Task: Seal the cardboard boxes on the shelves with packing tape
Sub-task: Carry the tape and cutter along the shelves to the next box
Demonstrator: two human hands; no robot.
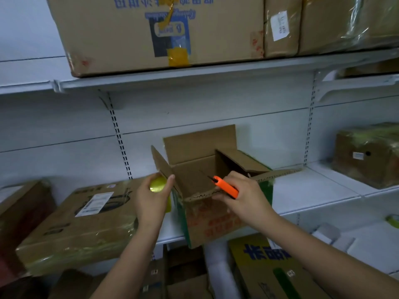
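Shelf [313, 190]: open box [207, 212]; R hand [244, 197] grips cutter [226, 187]

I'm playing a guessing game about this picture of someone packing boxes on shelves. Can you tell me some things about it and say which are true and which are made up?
1. The box in the middle has its flaps open. True.
2. The right hand holds a blue pen. False: it holds an orange knife.
3. The left hand holds a yellowish roll of tape. True.
4. The top shelf has nothing on it. False: a big box and more boxes sit there.
5. The box on the left is wide open. False: it is shut and wrapped in shiny tape.
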